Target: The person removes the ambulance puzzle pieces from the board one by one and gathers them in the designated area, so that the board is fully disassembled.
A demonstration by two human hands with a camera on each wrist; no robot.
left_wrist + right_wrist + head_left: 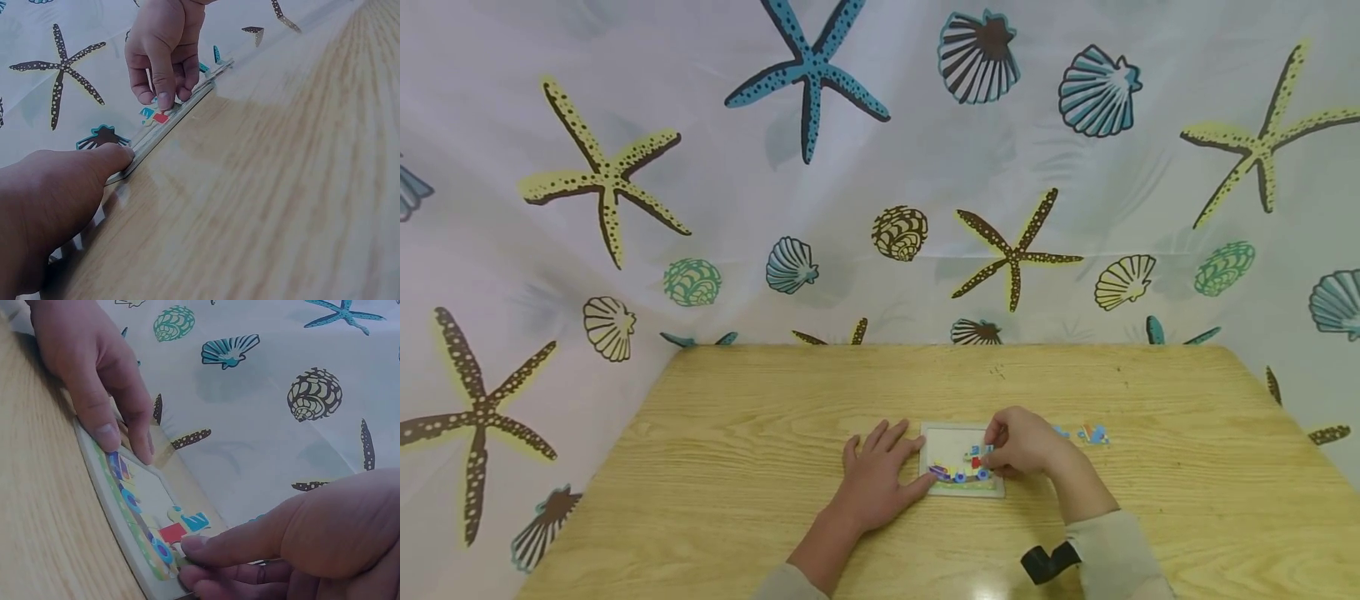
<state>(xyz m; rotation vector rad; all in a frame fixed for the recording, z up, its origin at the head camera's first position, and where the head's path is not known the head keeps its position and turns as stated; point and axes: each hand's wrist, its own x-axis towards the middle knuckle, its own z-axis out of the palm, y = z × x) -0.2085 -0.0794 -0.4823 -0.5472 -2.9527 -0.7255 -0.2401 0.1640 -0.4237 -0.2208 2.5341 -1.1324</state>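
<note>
A small jigsaw puzzle tray (951, 435) with a pale border lies on the table. Along its lower part, fitted pieces form a strip with blue wheels and a purple shape. My left hand (880, 483) lies with fingers spread at the tray's left side, its thumb resting on the border. At the tray's right side, my right hand (1026, 442) pinches a puzzle piece (174, 533) with red and blue parts between thumb and fingers. This piece appears tilted over the strip in the left wrist view; the fingers hide part of it.
Several loose puzzle pieces (1095, 434) lie on the wooden table (760, 400) to the right, partly behind the right hand. A black strap (1048, 562) hangs by the right sleeve. A curtain (865, 167) with starfish and shells stands behind the table.
</note>
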